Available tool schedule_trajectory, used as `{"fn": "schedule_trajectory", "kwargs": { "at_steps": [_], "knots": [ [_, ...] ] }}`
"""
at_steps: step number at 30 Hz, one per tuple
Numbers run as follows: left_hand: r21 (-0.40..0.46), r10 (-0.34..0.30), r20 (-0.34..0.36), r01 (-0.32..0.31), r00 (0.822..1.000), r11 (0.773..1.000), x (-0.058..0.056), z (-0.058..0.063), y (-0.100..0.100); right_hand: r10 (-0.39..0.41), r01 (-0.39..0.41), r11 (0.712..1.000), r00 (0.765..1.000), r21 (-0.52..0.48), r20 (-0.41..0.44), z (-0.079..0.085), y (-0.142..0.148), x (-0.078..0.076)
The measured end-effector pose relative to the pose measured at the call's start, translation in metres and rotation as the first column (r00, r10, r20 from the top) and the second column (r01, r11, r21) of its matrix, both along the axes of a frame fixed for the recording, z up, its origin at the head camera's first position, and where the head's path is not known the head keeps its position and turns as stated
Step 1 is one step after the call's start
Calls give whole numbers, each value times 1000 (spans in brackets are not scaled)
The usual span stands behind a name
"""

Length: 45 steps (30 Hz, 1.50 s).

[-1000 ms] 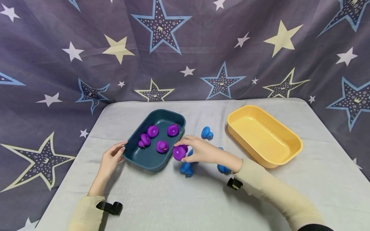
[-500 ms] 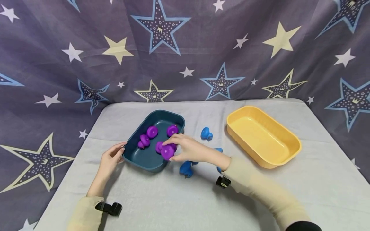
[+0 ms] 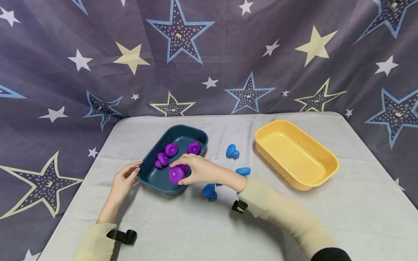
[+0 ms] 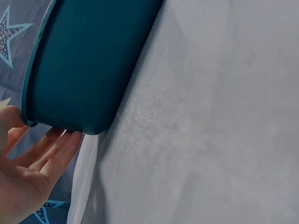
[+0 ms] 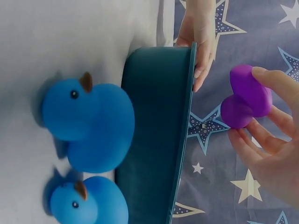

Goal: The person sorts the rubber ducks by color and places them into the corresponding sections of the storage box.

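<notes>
My right hand [image 3: 201,170] holds a purple rubber duck [image 3: 176,175] between thumb and fingers, above the dark teal tub [image 3: 158,180]. In the right wrist view the purple duck [image 5: 245,95] hangs past the rim of the tub, its head toward the tub. My left hand [image 3: 125,178] grips the tub's left rim; in the left wrist view its fingers [image 4: 60,151] lie against the outer wall. More purple ducks sit inside the tub, such as one [image 3: 171,149] at the back and one [image 3: 194,147] on the right; another is partly hidden behind my right hand.
Blue rubber ducks lie right of the tub: one [image 3: 232,151] farther back, one [image 3: 243,171] by my right forearm, and one [image 3: 209,192] near the tub's front corner. A yellow tub [image 3: 297,156] stands on the right of the cloth-covered table [image 3: 183,228]. Behind hangs a star-patterned curtain [image 3: 215,40].
My right hand has carried the purple duck leftward from beside the teal tub's right edge to over its inside. My left hand has stayed at the rim.
</notes>
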<state>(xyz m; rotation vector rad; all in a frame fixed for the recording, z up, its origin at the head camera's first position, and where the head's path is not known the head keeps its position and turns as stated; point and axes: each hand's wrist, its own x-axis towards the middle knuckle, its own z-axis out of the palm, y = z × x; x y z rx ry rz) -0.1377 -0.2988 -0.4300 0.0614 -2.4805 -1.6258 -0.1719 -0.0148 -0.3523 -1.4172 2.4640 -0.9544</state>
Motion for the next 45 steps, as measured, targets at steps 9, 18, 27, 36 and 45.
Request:
{"fn": "schedule_trajectory", "kwargs": {
  "at_steps": [9, 18, 27, 36, 45],
  "knots": [
    [-11, 0, 18, 0, 1000, 1000, -1, -2, -1, 7, -7, 1000, 1000, 26, 15, -2, -10, -1],
    [5, 6, 13, -6, 1000, 1000, 0, -1, 0, 8, -8, 999, 1000, 35, 16, -9, -18, -7],
    [4, 12, 5, -12, 1000, 1000, 0, 0, 1, 9, -10, 999, 999, 43, 34, -17, -24, -12],
    [9, 12, 5, -12, 1000, 1000, 0, -2, 0, 23, -26, 998, 998, 53, 50, -20, -31, -14],
    [29, 3, -4, -3, 1000, 1000, -1, -4, -1, 33, -37, 996, 998, 81, 56, -22, -36, -16]
  ]
}}
